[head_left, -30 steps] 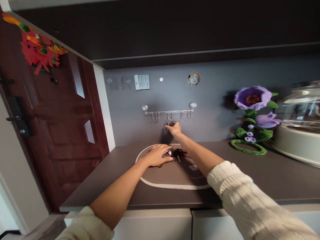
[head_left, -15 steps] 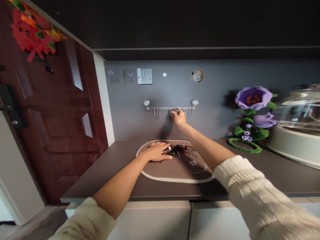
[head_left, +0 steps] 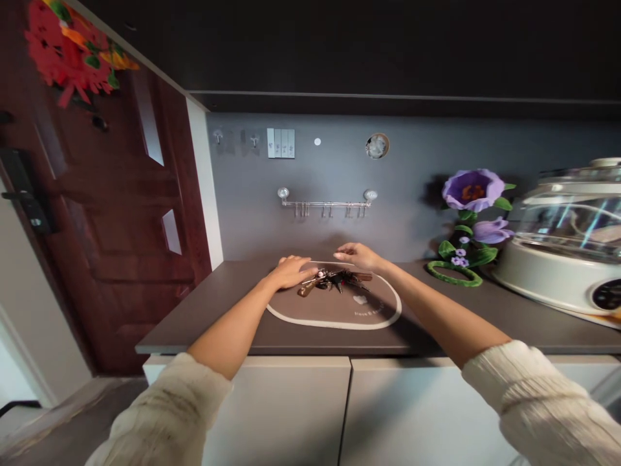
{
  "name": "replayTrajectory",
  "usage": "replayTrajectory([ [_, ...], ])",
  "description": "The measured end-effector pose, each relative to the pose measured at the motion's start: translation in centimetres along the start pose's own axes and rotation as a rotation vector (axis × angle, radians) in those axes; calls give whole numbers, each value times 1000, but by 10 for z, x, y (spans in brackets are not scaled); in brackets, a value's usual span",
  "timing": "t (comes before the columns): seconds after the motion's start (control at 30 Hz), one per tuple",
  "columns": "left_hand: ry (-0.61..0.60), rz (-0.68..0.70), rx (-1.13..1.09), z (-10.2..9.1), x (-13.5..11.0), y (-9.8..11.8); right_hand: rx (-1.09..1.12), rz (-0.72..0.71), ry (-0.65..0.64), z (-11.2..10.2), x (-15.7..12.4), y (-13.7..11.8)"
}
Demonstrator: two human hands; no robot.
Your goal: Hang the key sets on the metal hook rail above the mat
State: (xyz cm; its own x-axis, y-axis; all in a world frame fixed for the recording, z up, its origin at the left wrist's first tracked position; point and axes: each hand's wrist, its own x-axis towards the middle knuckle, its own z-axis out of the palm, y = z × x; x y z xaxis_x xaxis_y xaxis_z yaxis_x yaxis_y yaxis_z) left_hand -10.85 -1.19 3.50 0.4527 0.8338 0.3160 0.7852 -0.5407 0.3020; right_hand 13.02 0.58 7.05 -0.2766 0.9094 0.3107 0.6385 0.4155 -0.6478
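Observation:
A bunch of keys (head_left: 337, 281) lies spread on an oval brown mat (head_left: 339, 314) with a pale rim. My left hand (head_left: 290, 272) reaches over the left end of the keys, palm down with its fingers stretched out; whether it touches them I cannot tell. Above the mat's back edge, just behind the keys, hovers my right hand (head_left: 359, 255), fingers loosely bent and apart, nothing visible in them. On the wall behind, a clear rail (head_left: 327, 205) with several small hooks is held by two round suction mounts, and no keys hang from it.
Purple crochet flowers (head_left: 473, 191) with a green ring base stand to the right, beside a white appliance (head_left: 557, 272) with a transparent top. A dark shelf (head_left: 369, 52) overhangs the counter (head_left: 233, 323). At left is a red-brown door (head_left: 116, 213).
My right hand has come down from the hook rail to just above the mat. My left hand has lifted slightly off the keys, uncovering a brown piece. The view has shifted a little.

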Motion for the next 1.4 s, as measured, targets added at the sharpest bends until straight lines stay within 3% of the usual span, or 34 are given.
replayTrajectory([
  [0.13, 186, -45, -281, -5, -5, 5, -16, -5, 52, -17, -12, -3],
  [0.2, 169, -61, -418, -11, -6, 11, 24, 3, 8, -23, -20, -11],
  [0.27, 12, -33, -550, -20, -8, 19, 106, 22, -148, -28, -29, -21],
  [0.37, -311, 23, -709, -35, -9, 34, 282, 82, -513, -30, -44, -40],
  [0.43, -390, 30, -837, -41, -10, 43, 421, 108, -613, -27, -51, -49],
  [0.53, -340, -45, -1050, -37, -11, 50, 674, 115, -598, -16, -55, -48],
  [0.63, -253, -165, -1192, -22, -14, 47, 846, 135, -541, -1, -57, -33],
  [0.9, -216, -259, -1367, 12, -25, 20, 1007, 169, -500, 21, -70, 6],
  [1.1, -161, -291, -1380, 16, -24, 14, 1033, 179, -507, 21, -70, 6],
  [1.3, -222, -245, -1417, 13, -24, 16, 1037, 175, -547, 22, -69, 5],
  [1.4, -187, -228, -1402, 9, -21, 16, 1015, 180, -552, 22, -66, 4],
])
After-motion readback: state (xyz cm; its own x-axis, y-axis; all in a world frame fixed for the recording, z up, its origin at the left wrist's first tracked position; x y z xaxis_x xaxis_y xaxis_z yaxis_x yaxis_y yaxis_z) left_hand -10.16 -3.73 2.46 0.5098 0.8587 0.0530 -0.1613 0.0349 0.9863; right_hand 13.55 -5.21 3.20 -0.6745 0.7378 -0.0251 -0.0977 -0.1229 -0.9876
